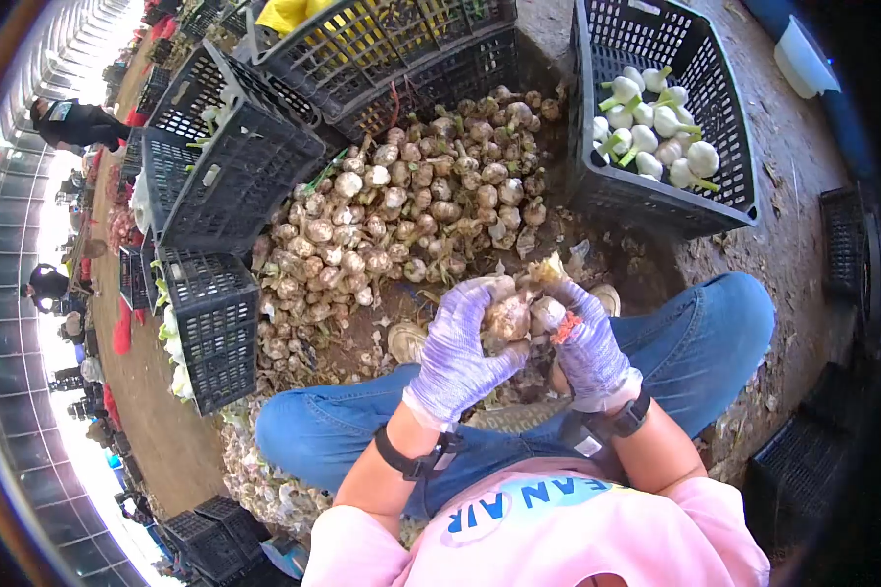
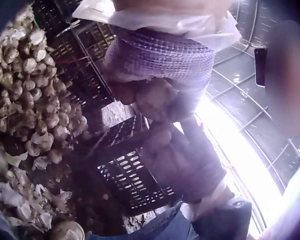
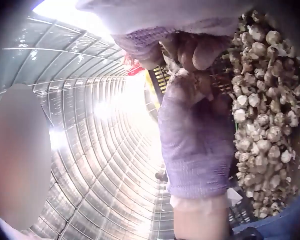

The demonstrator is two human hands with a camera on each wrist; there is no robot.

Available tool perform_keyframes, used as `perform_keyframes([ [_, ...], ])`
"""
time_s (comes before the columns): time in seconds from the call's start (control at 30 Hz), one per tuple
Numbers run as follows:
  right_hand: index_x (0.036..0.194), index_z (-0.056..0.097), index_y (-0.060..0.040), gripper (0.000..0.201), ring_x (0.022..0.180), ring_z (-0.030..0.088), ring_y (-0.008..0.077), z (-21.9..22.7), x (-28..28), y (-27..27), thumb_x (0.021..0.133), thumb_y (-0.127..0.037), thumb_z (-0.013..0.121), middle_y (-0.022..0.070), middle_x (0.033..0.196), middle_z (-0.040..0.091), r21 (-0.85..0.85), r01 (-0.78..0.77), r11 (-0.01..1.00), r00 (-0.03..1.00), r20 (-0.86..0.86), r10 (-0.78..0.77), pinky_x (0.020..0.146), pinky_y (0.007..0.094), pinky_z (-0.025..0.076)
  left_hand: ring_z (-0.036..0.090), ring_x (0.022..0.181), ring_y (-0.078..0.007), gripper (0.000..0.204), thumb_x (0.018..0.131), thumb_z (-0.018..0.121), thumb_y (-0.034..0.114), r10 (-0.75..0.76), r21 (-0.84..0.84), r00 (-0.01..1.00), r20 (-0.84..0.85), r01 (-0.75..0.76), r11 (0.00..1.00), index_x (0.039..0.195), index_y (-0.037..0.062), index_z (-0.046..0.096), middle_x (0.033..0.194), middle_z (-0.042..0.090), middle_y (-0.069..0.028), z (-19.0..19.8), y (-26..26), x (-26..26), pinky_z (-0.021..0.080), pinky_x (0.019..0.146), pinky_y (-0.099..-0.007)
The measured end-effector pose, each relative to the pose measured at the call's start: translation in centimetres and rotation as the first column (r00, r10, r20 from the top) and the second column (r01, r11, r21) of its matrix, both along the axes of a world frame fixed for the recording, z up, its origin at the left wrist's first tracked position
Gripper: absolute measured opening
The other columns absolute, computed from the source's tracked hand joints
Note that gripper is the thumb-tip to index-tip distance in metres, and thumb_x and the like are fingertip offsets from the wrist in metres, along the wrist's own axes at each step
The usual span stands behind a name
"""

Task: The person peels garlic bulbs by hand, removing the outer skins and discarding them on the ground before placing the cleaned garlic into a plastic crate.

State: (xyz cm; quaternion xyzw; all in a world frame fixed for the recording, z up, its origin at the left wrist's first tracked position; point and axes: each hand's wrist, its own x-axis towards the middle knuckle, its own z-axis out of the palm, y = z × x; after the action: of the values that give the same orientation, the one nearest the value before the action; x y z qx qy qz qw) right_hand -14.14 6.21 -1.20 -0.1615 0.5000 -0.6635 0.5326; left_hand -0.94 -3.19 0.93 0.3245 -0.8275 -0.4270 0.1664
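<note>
Both hands wear purple-and-white knit gloves and meet in front of the lap in the head view. My left hand (image 1: 465, 347) grips a brownish, soil-stained garlic bulb (image 1: 507, 319), its fingers curled over the far side. Close beside it, my right hand (image 1: 589, 347) holds a paler garlic bulb (image 1: 548, 313), with ragged dry skin (image 1: 548, 269) sticking up by its fingers. An orange-red patch marks the right thumb. In the left wrist view the bulbs are dark and partly hidden by fingers. The right wrist view shows papery skin (image 3: 179, 72) between the two gloves.
A large heap of untrimmed garlic (image 1: 392, 215) lies ahead on the ground. Trimmed white bulbs fill part of a black crate (image 1: 661, 201) at right. More black crates (image 1: 235, 161) stand tilted and stacked at left. Peeled skins (image 1: 274, 470) litter the ground by the knees.
</note>
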Motion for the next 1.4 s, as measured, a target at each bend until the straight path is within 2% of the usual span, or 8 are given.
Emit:
perform_keyframes([
  [0.47, 0.1, 0.059, -0.0018, 0.023, 0.08, 0.057, 0.0093, 2.8, -0.4, 2.2, 0.08, -0.012, 0.065, 0.0031, 0.09, 0.063, 0.01, -0.206, 0.979, 0.977, 0.065, 0.204, 0.071, 0.0243, 0.047, 0.056, 0.101, -0.0244, 0.068, 0.065, 0.078, 0.022, 0.022, 0.136, 0.969, -0.247, 0.012, 0.991, 0.122, 0.0037, 0.046, 0.112, 0.055, -0.0117, -0.4, 3.0, 2.6, 0.046, 0.089, -0.0355],
  [0.53, 0.1, 0.059, -0.0017, 0.022, 0.08, 0.057, 0.0092, 1.1, -0.2, 2.7, 0.081, -0.012, 0.065, 0.0033, 0.089, 0.063, -0.056, -0.209, 0.976, 0.976, 0.049, 0.211, 0.07, 0.0243, 0.047, 0.057, 0.098, -0.0207, 0.064, 0.072, 0.072, 0.034, 0.37, 0.794, 0.865, -0.339, 0.052, 0.605, 0.121, 0.0018, 0.045, 0.108, 0.057, -0.0103, -0.5, 3.4, 2.5, 0.049, 0.085, -0.0348],
  [0.67, 0.1, 0.059, -0.0013, 0.021, 0.077, 0.057, 0.0093, 1.6, -0.1, 2.8, 0.082, -0.012, 0.062, 0.0034, 0.087, 0.063, -0.107, -0.202, 0.973, 0.978, 0.022, 0.206, 0.069, 0.0246, 0.047, 0.06, 0.089, -0.0219, 0.056, 0.084, 0.057, 0.045, 0.371, 0.909, 0.915, -0.156, -0.014, 0.417, 0.118, 0.0022, 0.045, 0.099, 0.06, -0.011, -1.3, 3.1, 2.9, 0.053, 0.075, -0.0343],
  [0.7, 0.103, 0.058, -0.0007, 0.023, 0.075, 0.056, 0.0096, 1.0, -0.3, 2.9, 0.084, -0.011, 0.06, 0.003, 0.086, 0.062, 0.009, -0.256, 0.967, 0.964, -0.066, 0.256, 0.068, 0.025, 0.046, 0.058, 0.092, -0.0206, 0.06, 0.085, 0.053, 0.05, 0.491, 0.993, 0.863, -0.122, 0.104, 0.064, 0.121, 0.003, 0.043, 0.104, 0.057, -0.0096, -1.5, 2.7, 2.6, 0.05, 0.079, -0.0328],
  [0.83, 0.109, 0.055, -0.0006, 0.027, 0.079, 0.055, 0.0104, -1.3, 0.8, 2.6, 0.085, -0.013, 0.057, 0.0045, 0.093, 0.06, -0.134, -0.041, 0.99, 0.957, -0.291, 0.001, 0.069, 0.0245, 0.045, 0.051, 0.102, -0.0167, 0.066, 0.083, 0.053, 0.056, 0.4, 0.608, 0.884, -0.241, -0.184, 0.773, 0.124, 0.0048, 0.041, 0.116, 0.05, -0.0074, -1.5, 4.6, 1.0, 0.043, 0.088, -0.0293],
  [1.07, 0.114, 0.052, -0.0004, 0.039, 0.081, 0.059, 0.0163, -1.8, 0.6, 3.2, 0.084, -0.024, 0.056, 0.0092, 0.1, 0.06, -0.261, -0.029, 0.965, 0.73, 0.654, 0.199, 0.066, 0.0279, 0.047, 0.059, 0.078, -0.0159, 0.058, 0.081, 0.058, 0.053, 0.337, 0.941, 0.935, -0.112, -0.009, 0.337, 0.113, 0.0056, 0.045, 0.091, 0.06, -0.0078, -2.5, 2.6, 2.0, 0.048, 0.054, -0.0248],
  [1.2, 0.115, 0.051, -0.0001, 0.037, 0.087, 0.059, 0.0195, -3.2, -0.1, 2.7, 0.085, -0.022, 0.054, 0.0112, 0.106, 0.059, -0.145, -0.125, 0.981, 0.869, 0.461, 0.179, 0.072, 0.0319, 0.049, 0.056, 0.093, -0.0177, 0.068, 0.075, 0.066, 0.051, 0.194, 0.483, 0.974, -0.12, -0.113, 0.868, 0.117, 0.002, 0.044, 0.106, 0.056, -0.0112, -1.6, 3.5, 0.5, 0.049, 0.077, -0.0306],
  [1.4, 0.114, 0.05, -0.0037, 0.036, 0.084, 0.057, 0.0172, -3.9, 0.7, 3.3, 0.087, -0.027, 0.05, 0.0094, 0.101, 0.059, -0.097, 0.017, 0.995, 0.634, 0.771, 0.064, 0.07, 0.0276, 0.046, 0.055, 0.101, -0.0212, 0.07, 0.072, 0.073, 0.043, 0.342, 0.941, 0.913, -0.224, 0.112, 0.319, 0.121, 0.0034, 0.043, 0.11, 0.054, -0.0113, -3.6, 2.9, 1.4, 0.048, 0.085, -0.0333],
])
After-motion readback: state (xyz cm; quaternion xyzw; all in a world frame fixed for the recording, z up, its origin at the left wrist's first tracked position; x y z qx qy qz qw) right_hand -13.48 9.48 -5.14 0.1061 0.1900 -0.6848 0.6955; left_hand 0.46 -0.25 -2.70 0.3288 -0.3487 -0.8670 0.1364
